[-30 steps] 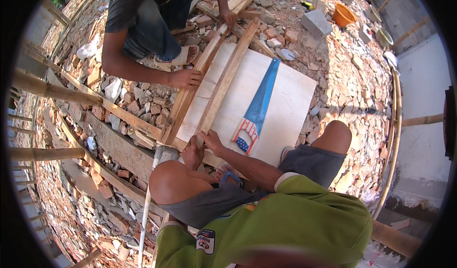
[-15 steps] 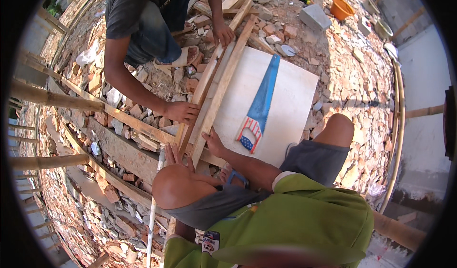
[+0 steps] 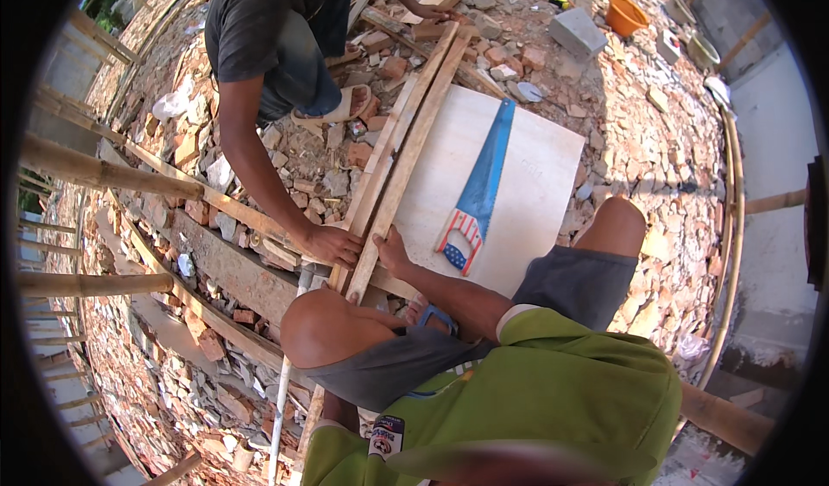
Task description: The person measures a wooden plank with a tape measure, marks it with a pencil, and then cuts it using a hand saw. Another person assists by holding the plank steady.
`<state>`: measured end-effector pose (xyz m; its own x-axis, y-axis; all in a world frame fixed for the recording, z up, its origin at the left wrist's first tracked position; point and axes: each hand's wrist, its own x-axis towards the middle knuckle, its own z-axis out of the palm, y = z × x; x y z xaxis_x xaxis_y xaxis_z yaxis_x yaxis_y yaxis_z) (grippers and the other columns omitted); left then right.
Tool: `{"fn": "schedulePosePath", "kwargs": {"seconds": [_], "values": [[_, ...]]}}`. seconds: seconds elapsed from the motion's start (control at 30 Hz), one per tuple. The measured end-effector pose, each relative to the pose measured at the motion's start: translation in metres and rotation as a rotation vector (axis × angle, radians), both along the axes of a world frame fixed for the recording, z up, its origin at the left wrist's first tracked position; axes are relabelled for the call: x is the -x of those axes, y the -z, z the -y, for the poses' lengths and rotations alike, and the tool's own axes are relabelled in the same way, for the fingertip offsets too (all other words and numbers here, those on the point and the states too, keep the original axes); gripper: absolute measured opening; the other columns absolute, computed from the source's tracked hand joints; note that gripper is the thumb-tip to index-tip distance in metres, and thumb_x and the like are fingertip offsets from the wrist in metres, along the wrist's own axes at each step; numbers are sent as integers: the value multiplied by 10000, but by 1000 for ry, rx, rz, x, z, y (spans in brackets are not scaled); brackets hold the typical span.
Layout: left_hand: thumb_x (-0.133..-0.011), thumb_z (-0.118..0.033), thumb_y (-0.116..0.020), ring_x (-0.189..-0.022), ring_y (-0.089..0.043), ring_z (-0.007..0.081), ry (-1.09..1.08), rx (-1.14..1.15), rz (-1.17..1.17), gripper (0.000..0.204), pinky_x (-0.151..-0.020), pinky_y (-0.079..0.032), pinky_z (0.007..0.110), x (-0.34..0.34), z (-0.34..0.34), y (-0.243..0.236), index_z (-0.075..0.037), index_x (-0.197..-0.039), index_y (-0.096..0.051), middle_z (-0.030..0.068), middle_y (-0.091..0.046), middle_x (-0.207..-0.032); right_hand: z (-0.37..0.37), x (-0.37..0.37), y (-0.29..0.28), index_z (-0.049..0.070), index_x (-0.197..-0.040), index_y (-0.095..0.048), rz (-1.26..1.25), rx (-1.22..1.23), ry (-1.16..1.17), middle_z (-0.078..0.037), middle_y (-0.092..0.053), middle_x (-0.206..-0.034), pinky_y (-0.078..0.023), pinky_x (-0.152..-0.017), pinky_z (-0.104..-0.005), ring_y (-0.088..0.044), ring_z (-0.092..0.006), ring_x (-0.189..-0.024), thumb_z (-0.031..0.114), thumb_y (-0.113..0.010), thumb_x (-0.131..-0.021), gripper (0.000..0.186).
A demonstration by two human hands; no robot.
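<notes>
Two long wooden strips, a left strip (image 3: 393, 145) and a right strip (image 3: 419, 140), lie side by side, close together, along the left edge of a white board (image 3: 540, 162). My right hand (image 3: 394, 251) is closed on the right strip near its near end. My left hand is almost wholly hidden behind my bent left knee, by the strips' near ends; its fingers cannot be made out. A co-worker's hand (image 3: 334, 246) presses on the left strip, opposite my right hand. On the board rests a handsaw (image 3: 480, 188) with a blue blade and a striped, starred handle.
Broken brick rubble (image 3: 337, 153) covers the ground. The co-worker's other hand (image 3: 432, 11) touches a plank at the back. A grey block (image 3: 577, 32) and an orange bucket (image 3: 626, 14) stand at the far right. Bamboo poles (image 3: 112, 168) and timbers cross the left side.
The strips' far ends have come together and shifted nearer. The co-worker's far hand has left the strips for a plank behind. My left hand has slipped from sight behind my knee.
</notes>
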<state>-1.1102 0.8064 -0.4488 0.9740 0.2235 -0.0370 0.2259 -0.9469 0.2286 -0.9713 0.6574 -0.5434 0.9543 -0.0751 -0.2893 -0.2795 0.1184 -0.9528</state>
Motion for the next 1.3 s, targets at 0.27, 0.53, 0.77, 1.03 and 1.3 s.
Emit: {"fn": "schedulePosePath", "kwargs": {"seconds": [0.27,0.53,0.77,1.03,1.3], "values": [[-821,-445,-724,-1265,-515,354,30,145,-75,734,-1055,-412,461,-4,-6,11,-24,-1380,-504,223,-540,-1358,8,-5,-37,-51,-1249,-514,-89,142,-36,-256,-641,-1154,-468,-945,-446,-623,-392,-1091,98,-624,-886,407],[-798,-451,-742,-1243,-530,356,29,256,-155,750,-1040,-421,455,-7,-18,14,-13,-1361,-513,226,-557,-1331,17,0,-45,-33,-1302,-491,-49,-16,-49,-159,-665,-1113,-500,-888,-359,-646,-246,-1008,64,-594,-942,387],[-777,-456,-757,-1224,-542,357,-1,339,-201,763,-1027,-429,449,-11,-31,0,-3,-1345,-521,228,-572,-1308,0,3,-12,-11,-1426,-336,-45,-348,-111,-142,-527,-1362,-400,-1035,-346,-517,-226,-1222,149,-571,-992,518],[-754,-461,-775,-1203,-557,359,62,432,-286,779,-1012,-438,442,-39,-32,4,8,-1326,-530,230,-588,-1281,17,-3,-3,-19,-1443,-318,-69,-80,-142,-183,-513,-1383,-362,-1085,-374,-490,-273,-1275,153,-551,-988,539],[-731,-467,-792,-1181,-571,361,40,496,-359,795,-997,-447,436,-32,-42,-2,20,-1308,-539,233,-605,-1254,13,-1,13,15,-1469,-298,-95,-52,-150,-184,-526,-1361,-425,-1035,-400,-514,-279,-1248,160,-540,-998,549]]}}
